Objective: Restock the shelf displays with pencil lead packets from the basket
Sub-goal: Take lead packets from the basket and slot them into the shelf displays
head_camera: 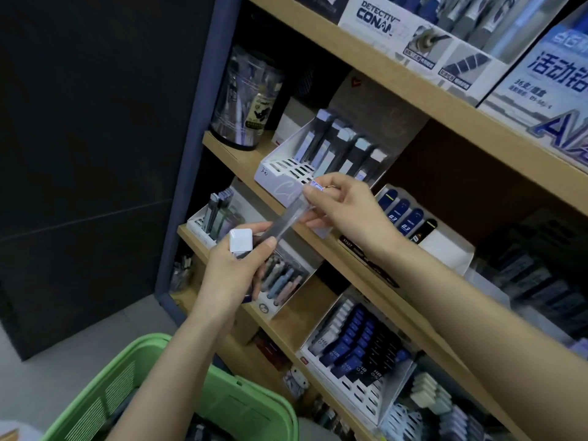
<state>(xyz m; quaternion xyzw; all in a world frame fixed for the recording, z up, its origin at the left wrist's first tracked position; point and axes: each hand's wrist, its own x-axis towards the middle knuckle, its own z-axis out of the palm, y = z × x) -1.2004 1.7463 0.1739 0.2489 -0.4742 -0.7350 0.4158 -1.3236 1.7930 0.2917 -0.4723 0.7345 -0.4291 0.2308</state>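
One lead packet (288, 214), long and clear, is in transit: it hangs in the air just in front of the white display tray (280, 186) at the front edge of the second shelf (222, 144). We find the right hand (346, 211) pinching its upper end between thumb and fingertips. The left hand (235, 272) is curled round a bundle of spare packets (241, 240) with a white cap, its thumb against the lower end of the same clear packet.

We judge the restocking partly done. The tray's rear row (345, 144) carries about five upright packets, while the slots nearer its front wall stand open, so this tray needs more. The green basket (149, 340) sits low at the left, below the hands; dark items lie inside, but we cannot tell how many. Trays on the lower shelves look fuller; whether they need stock is not clear.

Legible writing: "DETECTIVE CONAN", partly cut off, on the white box (378, 14) on the top shelf; beside it a blue box (556, 65) in Chinese characters, "活动铅" and "36支"; "03" on the navy packets (401, 214) behind the right hand; "HB" on packets (378, 374) in the lower tray. A handwritten mark on the display tray's front corner is unreadable.
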